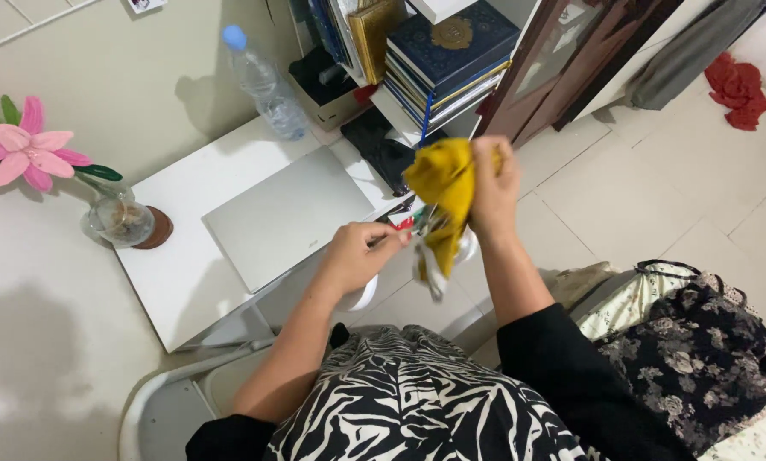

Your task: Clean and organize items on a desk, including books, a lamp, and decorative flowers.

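My right hand (494, 189) is raised and grips a bunched yellow cloth (444, 183) that hangs down in front of me. My left hand (362, 253) is closed on the ends of several thin pen-like sticks with red and green parts (410, 224), which reach into the cloth's lower folds. Both hands are held over the right edge of a small white desk (178, 282). What exactly is wrapped inside the cloth is hidden.
A closed silver laptop (285, 213) lies on the desk, with a clear water bottle (263, 81) behind it and a glass vase of pink flowers (120, 218) at the left. Stacked books (451, 51) fill a shelf beyond. A floral bag (699, 350) lies at my right.
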